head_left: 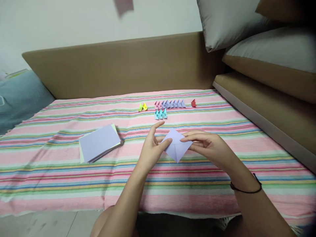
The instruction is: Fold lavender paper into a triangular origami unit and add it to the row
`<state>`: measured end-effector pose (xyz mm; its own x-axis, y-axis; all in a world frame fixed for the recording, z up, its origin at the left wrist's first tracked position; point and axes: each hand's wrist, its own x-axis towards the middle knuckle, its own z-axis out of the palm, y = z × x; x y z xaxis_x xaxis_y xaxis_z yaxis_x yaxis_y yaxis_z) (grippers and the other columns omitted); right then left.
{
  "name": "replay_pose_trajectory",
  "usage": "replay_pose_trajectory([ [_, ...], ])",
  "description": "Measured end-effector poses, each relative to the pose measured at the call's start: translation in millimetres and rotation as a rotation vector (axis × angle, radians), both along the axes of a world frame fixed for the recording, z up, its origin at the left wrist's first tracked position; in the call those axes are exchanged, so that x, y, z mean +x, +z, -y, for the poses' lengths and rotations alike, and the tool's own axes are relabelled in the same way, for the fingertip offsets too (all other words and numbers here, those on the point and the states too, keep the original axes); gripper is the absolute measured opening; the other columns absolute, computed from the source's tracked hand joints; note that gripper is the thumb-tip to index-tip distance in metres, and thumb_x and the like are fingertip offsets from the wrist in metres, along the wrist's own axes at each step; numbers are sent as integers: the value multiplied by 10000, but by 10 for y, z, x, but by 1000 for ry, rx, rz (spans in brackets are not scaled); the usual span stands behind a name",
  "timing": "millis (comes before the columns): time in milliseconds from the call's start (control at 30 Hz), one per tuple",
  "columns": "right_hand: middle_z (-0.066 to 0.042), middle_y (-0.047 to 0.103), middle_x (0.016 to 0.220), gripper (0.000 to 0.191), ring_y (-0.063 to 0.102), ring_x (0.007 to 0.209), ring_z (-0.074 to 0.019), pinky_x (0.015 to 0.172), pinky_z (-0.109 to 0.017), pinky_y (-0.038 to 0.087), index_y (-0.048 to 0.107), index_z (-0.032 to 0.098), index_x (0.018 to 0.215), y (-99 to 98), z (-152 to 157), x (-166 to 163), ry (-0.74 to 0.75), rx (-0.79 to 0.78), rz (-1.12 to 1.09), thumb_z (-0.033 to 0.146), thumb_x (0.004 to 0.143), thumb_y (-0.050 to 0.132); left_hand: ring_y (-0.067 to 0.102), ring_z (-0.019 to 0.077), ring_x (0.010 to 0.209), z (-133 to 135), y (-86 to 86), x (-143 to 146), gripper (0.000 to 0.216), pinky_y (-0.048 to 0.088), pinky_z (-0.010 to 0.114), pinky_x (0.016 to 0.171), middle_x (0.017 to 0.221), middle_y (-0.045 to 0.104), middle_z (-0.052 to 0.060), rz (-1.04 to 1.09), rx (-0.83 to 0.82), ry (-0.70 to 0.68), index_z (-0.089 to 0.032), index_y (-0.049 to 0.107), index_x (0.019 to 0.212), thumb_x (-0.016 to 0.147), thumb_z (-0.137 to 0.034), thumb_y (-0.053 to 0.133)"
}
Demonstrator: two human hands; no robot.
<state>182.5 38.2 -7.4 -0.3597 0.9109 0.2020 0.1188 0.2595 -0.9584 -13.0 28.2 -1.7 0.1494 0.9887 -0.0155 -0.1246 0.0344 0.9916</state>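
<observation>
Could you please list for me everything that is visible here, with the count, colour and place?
Folded paper square: 1, lavender, in both hands
Paper stack: 1, lavender top, pale green edges, left
Yellow origami pieces: 2, one greenish, beyond hands
Pink origami pieces: 2, pink, row's left end
Lavender origami pieces: about 6, lavender, same row
Turquoise origami pieces: 3, turquoise, nearer row
Red origami piece: 1, red, far right
Striped cloth: 1, multicoloured, underneath
Backrest: 1, brown, behind
Cushions: several, grey and brown, right
Fabric item: 1, blue-grey, far left
Wall: 1, whitish, back
Hanging item: 1, pinkish, top edge
Floor: 1, grey, lower left
Bracelet: 1, black, right wrist
Left hand: 1, bare, centre
Right hand: 1, bare, centre-right
</observation>
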Motion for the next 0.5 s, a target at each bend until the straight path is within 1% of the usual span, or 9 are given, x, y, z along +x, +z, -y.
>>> replay_pose_trajectory([
  [33, -63, 664, 1119, 177, 597, 1096, -267, 857, -372, 556, 740, 252, 913, 2, 0, 9, -1, -5, 14, 284, 749, 683, 619, 137, 598, 1, -3, -3, 696, 451, 208, 538, 725, 698, 13, 3, 34, -7, -231, 358, 1358, 742, -285, 677],
  [67, -60, 668, 1113, 180, 606, 1079, -265, 840, -365, 563, 742, 255, 909, 7, 2, 16, -3, -14, 26, 291, 740, 694, 626, 139, 625, 1, -8, -6, 640, 452, 207, 542, 785, 707, 30, -7, 69, -9, -232, 416, 1331, 746, -277, 671],
  [133, -53, 682, 1080, 185, 630, 1031, -256, 809, -352, 572, 745, 258, 897, 25, 7, 27, -15, -27, 47, 305, 722, 714, 641, 154, 705, 0, -22, -9, 437, 465, 212, 564, 911, 712, 70, -67, 122, 6, -198, 593, 1180, 754, -269, 659],
  [200, -49, 699, 1033, 178, 646, 989, -245, 805, -347, 569, 746, 256, 883, 47, 12, 30, -32, -17, 64, 320, 719, 721, 647, 170, 774, 1, -34, -8, 257, 478, 222, 599, 986, 708, 87, -143, 151, 22, -171, 702, 999, 766, -261, 644],
  [233, -49, 708, 1007, 172, 652, 972, -241, 811, -347, 563, 746, 253, 877, 57, 13, 29, -38, -8, 71, 329, 725, 717, 648, 173, 791, 3, -38, -5, 217, 483, 226, 615, 999, 709, 84, -169, 161, 25, -172, 721, 955, 773, -255, 636],
  [333, -47, 722, 926, 158, 666, 917, -223, 821, -341, 549, 736, 232, 840, 63, 8, 20, -43, -4, 52, 355, 749, 700, 653, 170, 807, 10, -40, 14, 213, 486, 224, 630, 1001, 717, 67, -184, 196, 33, -189, 728, 963, 778, -229, 632],
  [400, -42, 722, 876, 164, 676, 868, -209, 807, -329, 549, 718, 214, 809, 46, -1, 11, -68, -41, -1, 363, 743, 708, 656, 169, 794, 11, -41, 32, 223, 488, 222, 620, 989, 720, 70, -168, 197, 43, -180, 726, 969, 766, -225, 646],
  [500, -29, 719, 824, 186, 687, 815, -190, 790, -312, 554, 678, 199, 777, 10, -15, -9, -122, -136, -108, 363, 711, 739, 658, 165, 745, 5, -51, 64, 248, 491, 225, 594, 976, 722, 77, -120, 173, 58, -168, 722, 974, 740, -237, 677],
])
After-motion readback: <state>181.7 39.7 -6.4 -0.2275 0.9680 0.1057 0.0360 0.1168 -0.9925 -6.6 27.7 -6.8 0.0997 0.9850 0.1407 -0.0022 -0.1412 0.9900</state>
